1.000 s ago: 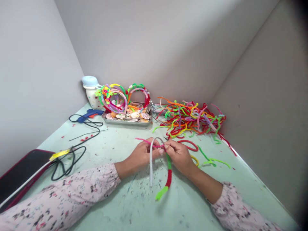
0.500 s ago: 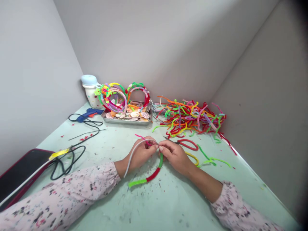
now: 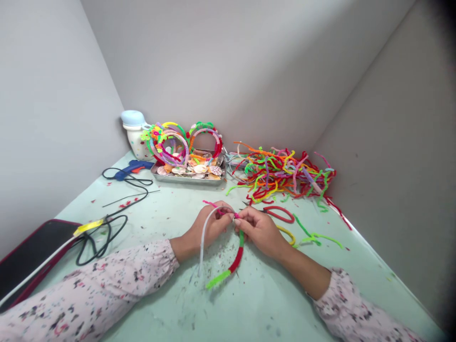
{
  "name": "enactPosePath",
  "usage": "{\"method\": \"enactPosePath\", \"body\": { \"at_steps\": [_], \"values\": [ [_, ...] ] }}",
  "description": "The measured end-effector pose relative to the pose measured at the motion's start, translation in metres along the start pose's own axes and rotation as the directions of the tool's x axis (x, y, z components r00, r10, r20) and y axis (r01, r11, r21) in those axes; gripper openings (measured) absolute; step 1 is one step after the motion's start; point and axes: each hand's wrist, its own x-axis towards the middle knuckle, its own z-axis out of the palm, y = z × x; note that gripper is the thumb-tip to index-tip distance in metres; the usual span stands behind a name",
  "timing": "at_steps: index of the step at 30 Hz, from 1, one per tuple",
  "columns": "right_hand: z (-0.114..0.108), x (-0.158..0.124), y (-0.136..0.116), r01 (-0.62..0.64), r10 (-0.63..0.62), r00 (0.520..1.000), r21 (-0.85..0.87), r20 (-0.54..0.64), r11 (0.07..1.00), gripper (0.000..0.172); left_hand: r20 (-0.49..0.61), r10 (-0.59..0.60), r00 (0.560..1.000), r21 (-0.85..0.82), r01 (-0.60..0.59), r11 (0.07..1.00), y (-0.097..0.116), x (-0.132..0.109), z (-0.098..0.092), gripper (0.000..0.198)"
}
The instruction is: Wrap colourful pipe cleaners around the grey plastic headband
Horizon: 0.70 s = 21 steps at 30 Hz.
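Between my two hands is a headband [image 3: 236, 260], its right arm wrapped in green, red and lime pipe cleaner and its other arm bare pale grey. My left hand [image 3: 208, 230] is closed, pinching the band near the top of its curve. A pink pipe cleaner [image 3: 209, 204] pokes out above the left fingers and reaches the band between the fingertips. My right hand [image 3: 261, 232] pinches the band beside the left fingertips, just above the green section. The fingers hide part of the join. Just beyond the right hand lie scissors [image 3: 280, 213] with red handles.
A metal tray [image 3: 188, 180] of seashells carries several finished headbands [image 3: 204, 130]. To its right lies a heap of pipe cleaners [image 3: 285, 175]. At left are a blue glue gun [image 3: 133, 167], its black cable, a white jar [image 3: 137, 137] and a dark tablet-like object [image 3: 39, 247].
The headband has swung, its lower ends moving right and slightly down. Pink now shows at the fingertips against the band. Both hands remain in nearly the same place.
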Motion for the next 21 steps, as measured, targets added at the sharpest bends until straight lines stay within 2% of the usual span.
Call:
{"method": "enactPosePath", "body": {
  "at_steps": [7,14,21],
  "values": [
    [-0.002,0.001,0.002,-0.002,0.0,0.999,0.029,0.041,1.0,0.02,0.001,0.02,1.0,0.039,-0.02,0.999,-0.001,0.0,-0.001,0.01],
    [-0.005,0.0,-0.001,-0.025,0.019,0.997,0.086,0.07,0.996,0.019,0.053,0.019,0.998,-0.03,-0.018,0.999,0.001,-0.002,-0.003,0.015],
    [-0.008,0.001,-0.002,-0.022,0.012,0.995,0.104,0.098,0.994,0.02,0.042,-0.012,0.999,-0.059,0.015,0.998,0.01,-0.004,-0.002,0.017]
  ]
}}
